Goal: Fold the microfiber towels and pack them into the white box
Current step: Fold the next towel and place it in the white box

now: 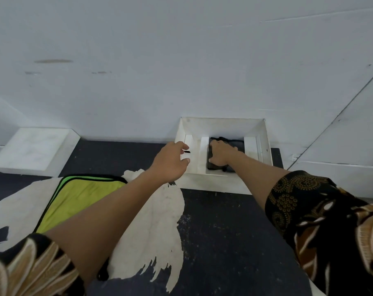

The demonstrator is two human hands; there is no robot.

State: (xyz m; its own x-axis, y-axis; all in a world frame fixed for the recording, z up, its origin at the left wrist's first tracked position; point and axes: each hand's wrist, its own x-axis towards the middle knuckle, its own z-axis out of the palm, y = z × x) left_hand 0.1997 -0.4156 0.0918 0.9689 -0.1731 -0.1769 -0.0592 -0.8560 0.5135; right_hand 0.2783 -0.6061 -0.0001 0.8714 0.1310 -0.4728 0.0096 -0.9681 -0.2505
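The right hand [220,153] lies palm-down inside the white box [266,144], fingers spread and pressing a folded dark towel [237,144] into the compartment between two white dividers. Whether the fingers curl round the towel's near edge cannot be told. The left hand [172,162] rests on the box's left wall, thumb and fingers loosely curled against the rim, seemingly steadying it; it holds nothing else.

Risks, as judged:
- The dark towel bulges at its near end, below the right hand. Released too soon, it could spring open and ride up over the divider.
- Pressure from the right hand could bend the thin divider [204,152] just left of it, narrowing the slot nearer the left hand.
- The box sits against the wall with its near edge on the dark mat; a hard push could shift it unless the left hand braces it.

Surroundings: a yellow-green towel with black edging [74,195] lies flat under the left forearm, not yet packed. A flat white lid or tray [32,150] lies well left of the left hand. Nothing stands between the hands and the box.
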